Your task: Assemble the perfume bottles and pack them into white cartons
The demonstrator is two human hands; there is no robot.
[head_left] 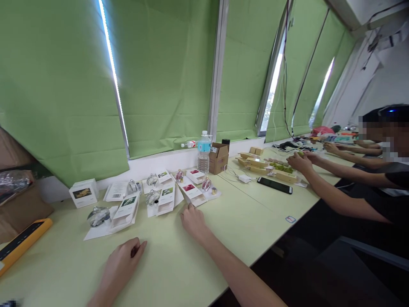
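My left hand point(121, 260) rests on the table near the front, its fingers curled into a loose fist with nothing visible in it. Further forward, my right hand point(194, 221) is closed, knuckles up, with a fingertip at the near edge of an open white box with a red picture point(191, 190). Whether it touches the box, I cannot tell. Open white boxes with green pictures point(129, 202) lie to the left, with clear glass bottles point(98, 216) beside them on white flaps. Pinkish glass bottles point(206, 183) and a gold cap point(214, 191) are at the right.
A closed white box point(84, 193) stands at the left, behind a yellow power strip point(25, 243). A water bottle point(203, 153) and a small cardboard carton point(219, 158) stand by the wall. Right of them are a charger point(245, 178), a phone point(275, 185) and a co-worker's hands point(300, 162).
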